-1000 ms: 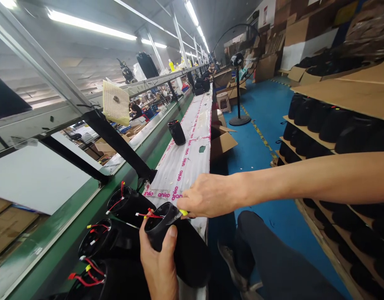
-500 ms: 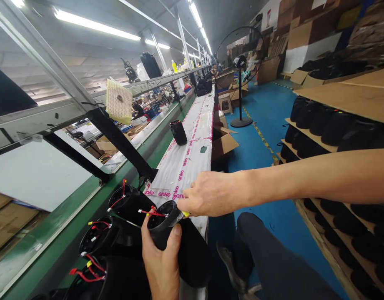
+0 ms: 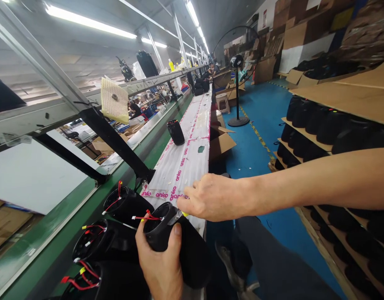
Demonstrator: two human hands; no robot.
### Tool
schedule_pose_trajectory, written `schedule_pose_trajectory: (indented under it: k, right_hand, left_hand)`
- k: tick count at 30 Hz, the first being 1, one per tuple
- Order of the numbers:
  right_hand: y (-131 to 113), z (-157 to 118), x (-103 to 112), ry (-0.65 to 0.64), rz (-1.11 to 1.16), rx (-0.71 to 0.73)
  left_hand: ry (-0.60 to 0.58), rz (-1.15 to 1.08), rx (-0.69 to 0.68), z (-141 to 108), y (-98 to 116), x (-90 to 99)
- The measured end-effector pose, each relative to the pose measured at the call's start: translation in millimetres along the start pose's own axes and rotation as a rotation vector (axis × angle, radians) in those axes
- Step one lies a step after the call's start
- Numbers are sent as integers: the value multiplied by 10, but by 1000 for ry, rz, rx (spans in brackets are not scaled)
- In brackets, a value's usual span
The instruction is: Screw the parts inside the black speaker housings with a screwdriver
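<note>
A black cylinder point(image 3: 192, 254) lies tilted, its open end facing up and left, with red wires and small connectors point(image 3: 149, 217) sticking out. My left hand point(image 3: 162, 266) grips it around the open end, thumb on the near side of the rim. At the right side of that rim, my right hand point(image 3: 201, 200) is closed in a pinch on a small yellow-ended tool point(image 3: 184, 214), mostly hidden by the fingers. Several similar black cylinders point(image 3: 116, 246) with red wires stand to the left of my left hand.
Farther along the white bench covering point(image 3: 187, 162) stands another black cylinder point(image 3: 176, 132). A green conveyor edge point(image 3: 65, 221) and slanted black post point(image 3: 116, 143) are on the left. At right are a fan point(image 3: 238, 96), an open carton point(image 3: 221, 143) and stacked trays point(image 3: 307, 143) of black items.
The view has shifted slightly. My right hand stays at the rim with the yellow-ended tool, and my left hand still holds the cylinder, its thumb moved little.
</note>
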State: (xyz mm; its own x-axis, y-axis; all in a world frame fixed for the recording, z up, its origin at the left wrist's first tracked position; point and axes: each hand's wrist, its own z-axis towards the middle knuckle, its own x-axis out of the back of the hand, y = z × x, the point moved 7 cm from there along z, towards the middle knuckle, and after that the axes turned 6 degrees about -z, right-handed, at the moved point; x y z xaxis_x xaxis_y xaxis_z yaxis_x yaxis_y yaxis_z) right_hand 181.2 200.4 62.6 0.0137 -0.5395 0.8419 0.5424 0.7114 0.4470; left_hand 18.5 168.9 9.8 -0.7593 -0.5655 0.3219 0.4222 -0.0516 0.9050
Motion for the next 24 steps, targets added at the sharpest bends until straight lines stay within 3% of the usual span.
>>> schedule_pose_trajectory:
  k: [6,15,20,24]
  right_hand:
    - [18,2,-27,-54,38,-6]
    - [52,111,50,-148,158,106]
    - [79,122,-69,-104,225,108]
    - [112,79,-124,9,371,94]
  left_hand:
    - [-37,8,-2,0,43,-18]
    - [-66,-10,10,9,32,-24]
    - [-87,-82,1,35,-59,-21]
    - [-126,-223,67,42,-191,-51]
